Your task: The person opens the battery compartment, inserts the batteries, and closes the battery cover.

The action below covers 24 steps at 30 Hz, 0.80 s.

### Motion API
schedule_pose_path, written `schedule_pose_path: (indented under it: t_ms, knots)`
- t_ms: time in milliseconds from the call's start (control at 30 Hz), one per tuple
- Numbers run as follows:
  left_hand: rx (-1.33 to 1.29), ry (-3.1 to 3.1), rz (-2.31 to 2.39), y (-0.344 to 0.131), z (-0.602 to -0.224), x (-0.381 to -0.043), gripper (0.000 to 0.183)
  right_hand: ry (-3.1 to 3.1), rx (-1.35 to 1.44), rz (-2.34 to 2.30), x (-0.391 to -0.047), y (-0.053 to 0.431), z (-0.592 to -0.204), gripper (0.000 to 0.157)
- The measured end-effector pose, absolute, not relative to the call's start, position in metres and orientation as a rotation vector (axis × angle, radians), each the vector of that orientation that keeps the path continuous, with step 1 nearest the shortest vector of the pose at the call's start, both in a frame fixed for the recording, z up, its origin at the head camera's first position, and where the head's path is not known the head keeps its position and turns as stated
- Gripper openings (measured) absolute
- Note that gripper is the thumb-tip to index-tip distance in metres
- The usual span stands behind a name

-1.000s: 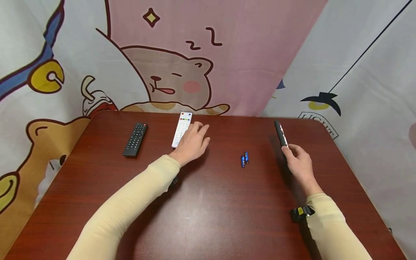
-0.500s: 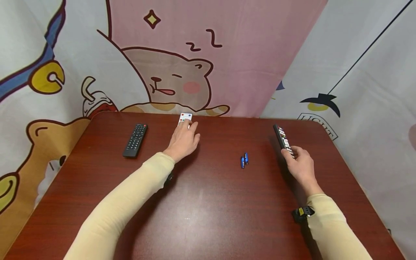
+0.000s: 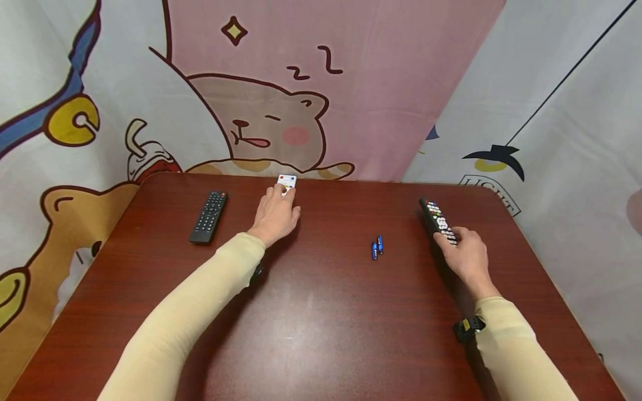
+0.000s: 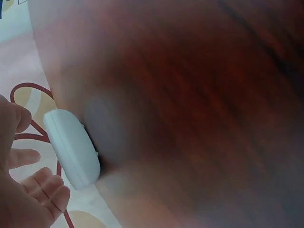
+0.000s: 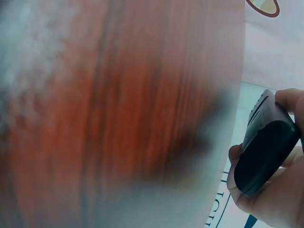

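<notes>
Over the white remote control [image 3: 287, 181] at the back of the table reaches my left hand [image 3: 277, 214], covering its near part. In the left wrist view that remote [image 4: 73, 149] lies on the tabletop, and the thumb and loosely bent fingers stand beside its near end without gripping it. My right hand [image 3: 467, 256] holds a black remote control [image 3: 437, 220] with white buttons, raised a little and with its buttons facing up. The right wrist view has the dark end of this remote [image 5: 266, 154] between the thumb and fingers.
A second black remote control [image 3: 209, 217] lies to the left of my left hand. Two small blue batteries [image 3: 377, 247] rest on the brown table [image 3: 321, 323] between the hands. Behind the table hangs a printed cloth [image 3: 376, 100].
My left hand has moved left and slightly back, coming over the white remote. My right hand has turned its remote so that the button side now faces up.
</notes>
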<state>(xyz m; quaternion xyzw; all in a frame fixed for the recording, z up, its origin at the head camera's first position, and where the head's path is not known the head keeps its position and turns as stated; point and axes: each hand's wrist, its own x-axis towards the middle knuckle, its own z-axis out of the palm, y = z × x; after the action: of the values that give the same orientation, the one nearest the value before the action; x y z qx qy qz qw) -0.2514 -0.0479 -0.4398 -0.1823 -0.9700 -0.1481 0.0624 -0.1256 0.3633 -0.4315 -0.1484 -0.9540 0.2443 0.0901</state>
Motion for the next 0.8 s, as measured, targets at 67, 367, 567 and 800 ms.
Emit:
schedule_pose_path:
  t_ms: [67,367,567,800]
  knots:
    - [-0.530,-2.940,-0.444,-0.0491,-0.4413,-0.2524,0.051,-2.856,-0.454,0.718,-0.1259,0.3642,-0.4312,0.060]
    - [-0.455,-2.974,-0.416,-0.0512,-0.4460,-0.2562,0.055,-2.947,-0.448,0.652,-0.1276,0.3686,-0.4329,0.065]
    - [-0.385,-2.991,-0.398,-0.0494,-0.4465,-0.2578,0.056,-2.970,-0.445,0.625,-0.1285,0.3692,-0.4345,0.066]
    - [-0.313,-3.051,-0.401,-0.0475,-0.4467,-0.2571,0.059,-2.986,-0.429,0.603,-0.1288,0.3694,-0.4338,0.065]
